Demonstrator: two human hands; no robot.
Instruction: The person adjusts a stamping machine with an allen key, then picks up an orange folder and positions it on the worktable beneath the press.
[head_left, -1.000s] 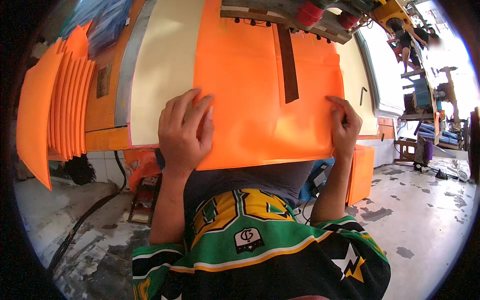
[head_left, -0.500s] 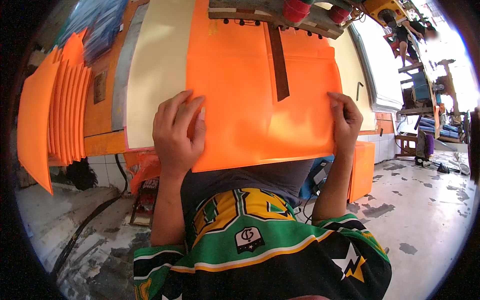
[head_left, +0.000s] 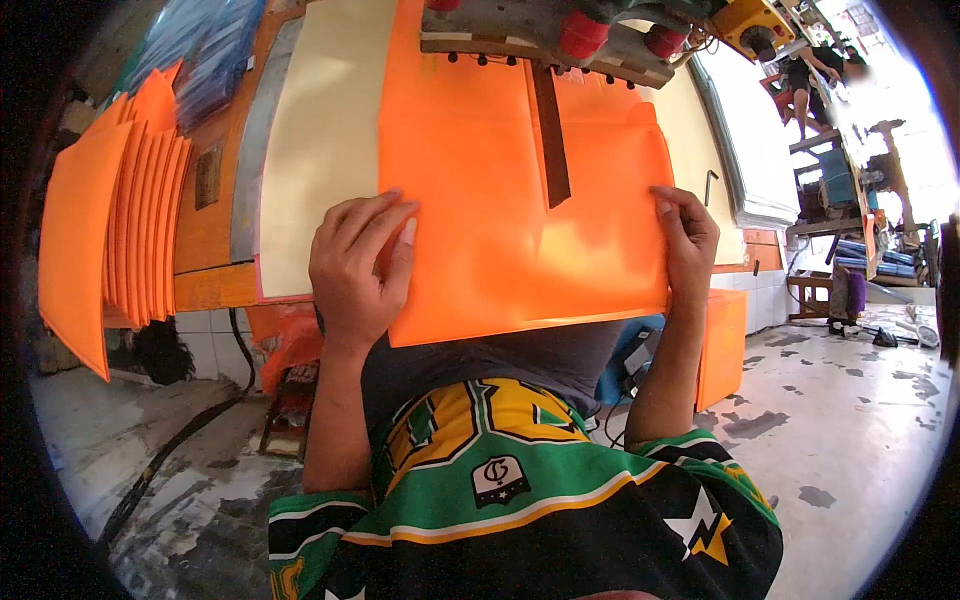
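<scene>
A bright orange plastic sheet lies over the worktop in front of me, its near edge hanging a little past the table edge above my lap. My left hand is closed at its left edge, thumb and fingers curled at the border. At the opposite side, my right hand pinches the right edge between thumb and fingers. A dark narrow strip comes down over the sheet from a machine's pressing bar, which spans the far part. A fold or seam line crosses the sheet's upper right.
A stack of folded orange pieces stands at the left, near blue plastic film. Cream board lies under the sheet. A hex key and a white stack are to the right. Another person is far right.
The view has shifted slightly, so the machine bar and strip appear a little lower. Both hands keep the same hold on the sheet's edges.
</scene>
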